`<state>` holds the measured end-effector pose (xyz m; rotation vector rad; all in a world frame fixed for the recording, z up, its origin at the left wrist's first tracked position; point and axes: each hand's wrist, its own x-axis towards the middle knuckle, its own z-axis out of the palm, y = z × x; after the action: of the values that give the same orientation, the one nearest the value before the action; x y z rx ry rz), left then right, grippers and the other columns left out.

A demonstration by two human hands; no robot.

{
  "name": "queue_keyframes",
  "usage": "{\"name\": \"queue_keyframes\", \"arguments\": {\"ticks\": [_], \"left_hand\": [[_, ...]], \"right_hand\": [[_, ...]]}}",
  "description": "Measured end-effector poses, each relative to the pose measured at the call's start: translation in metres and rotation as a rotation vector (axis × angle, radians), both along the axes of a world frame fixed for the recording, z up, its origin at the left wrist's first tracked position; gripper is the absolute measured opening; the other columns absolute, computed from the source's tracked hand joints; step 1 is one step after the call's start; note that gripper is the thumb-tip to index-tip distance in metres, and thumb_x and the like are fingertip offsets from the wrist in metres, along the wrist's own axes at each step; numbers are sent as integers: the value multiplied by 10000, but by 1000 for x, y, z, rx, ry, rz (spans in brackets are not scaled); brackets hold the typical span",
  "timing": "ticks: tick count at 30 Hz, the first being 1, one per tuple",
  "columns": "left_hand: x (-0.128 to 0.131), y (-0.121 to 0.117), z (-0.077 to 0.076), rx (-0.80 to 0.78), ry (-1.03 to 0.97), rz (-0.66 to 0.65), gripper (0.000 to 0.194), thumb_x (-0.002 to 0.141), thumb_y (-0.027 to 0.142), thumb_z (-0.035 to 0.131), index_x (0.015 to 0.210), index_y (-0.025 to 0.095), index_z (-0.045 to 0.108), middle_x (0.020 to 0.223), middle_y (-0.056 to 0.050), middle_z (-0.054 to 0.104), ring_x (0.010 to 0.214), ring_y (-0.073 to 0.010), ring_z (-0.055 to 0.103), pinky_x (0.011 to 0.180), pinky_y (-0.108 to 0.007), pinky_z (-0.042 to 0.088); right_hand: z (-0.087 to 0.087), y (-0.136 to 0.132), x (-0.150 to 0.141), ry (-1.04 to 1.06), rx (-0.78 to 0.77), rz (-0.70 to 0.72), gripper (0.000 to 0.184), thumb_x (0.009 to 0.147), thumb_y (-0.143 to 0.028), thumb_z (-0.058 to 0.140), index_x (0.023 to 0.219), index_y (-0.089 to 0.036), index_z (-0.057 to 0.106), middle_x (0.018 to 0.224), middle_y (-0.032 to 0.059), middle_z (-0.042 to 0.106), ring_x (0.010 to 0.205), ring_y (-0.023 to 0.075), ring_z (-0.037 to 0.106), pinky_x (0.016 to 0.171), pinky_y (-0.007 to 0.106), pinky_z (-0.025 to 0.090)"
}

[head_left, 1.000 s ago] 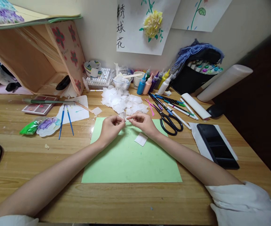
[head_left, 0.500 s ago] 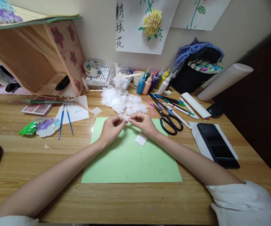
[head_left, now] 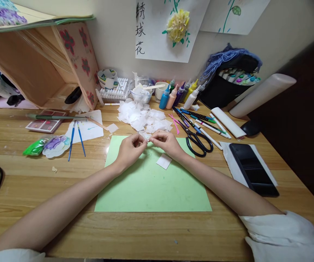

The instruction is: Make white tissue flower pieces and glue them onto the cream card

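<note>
My left hand (head_left: 131, 151) and my right hand (head_left: 167, 143) meet fingertip to fingertip above the top part of a green sheet of paper (head_left: 151, 193). Thumb and fingers are pinched in both, with a sliver of a small white paper piece (head_left: 147, 138) showing between them; most of it is hidden by the fingers. Just below my right hand, a white paper square (head_left: 163, 161) lies on the green sheet. Behind the fingertips spreads a heap of thin white paper pieces (head_left: 143, 116).
Black-handled scissors (head_left: 197, 142) lie right of the green sheet, near several pens (head_left: 208, 127). Paint bottles (head_left: 175, 96) and a clear bowl (head_left: 140, 96) stand behind the heap. Two blue brushes (head_left: 80, 138) rest at left; a black palette case (head_left: 252, 169) is at right.
The view has shifted very slightly. Both hands keep their pinch in nearly the same place, with only slight finger movement.
</note>
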<state>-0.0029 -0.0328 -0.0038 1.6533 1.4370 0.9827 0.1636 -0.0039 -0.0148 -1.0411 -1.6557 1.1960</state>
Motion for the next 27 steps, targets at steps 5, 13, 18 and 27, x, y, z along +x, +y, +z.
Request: {"name": "queue_keyframes", "arguments": {"ticks": [5, 13, 18, 27], "left_hand": [[1, -1, 2, 7, 28, -34, 155, 735, 272, 539, 621, 169, 513, 574, 36, 492, 546, -92, 425, 509, -211, 317], [0, -1, -1, 24, 60, -64, 161, 712, 266, 544, 598, 177, 474, 552, 49, 469, 526, -90, 415, 496, -211, 309], [0, -1, -1, 35, 66, -64, 171, 719, 279, 543, 599, 178, 474, 556, 48, 469, 530, -90, 416, 500, -211, 310], [1, -1, -2, 28, 78, -66, 169, 713, 290, 537, 600, 180, 475, 559, 40, 482, 528, -97, 424, 502, -215, 312]], "right_hand": [[2, 0, 1, -28, 5, 20, 154, 737, -305, 649, 697, -162, 691, 700, 19, 558, 690, 137, 512, 624, 280, 374], [1, 0, 2, -71, 8, 54, 126, 724, -276, 653, 688, -159, 683, 702, 15, 553, 685, 134, 506, 616, 277, 365], [0, 1, 3, -73, 9, 70, 125, 735, -269, 640, 695, -158, 682, 713, 18, 557, 689, 136, 510, 624, 281, 367], [-1, 2, 4, -75, 13, 82, 136, 734, -282, 639, 699, -158, 681, 716, 18, 562, 694, 136, 513, 630, 278, 374]]}}
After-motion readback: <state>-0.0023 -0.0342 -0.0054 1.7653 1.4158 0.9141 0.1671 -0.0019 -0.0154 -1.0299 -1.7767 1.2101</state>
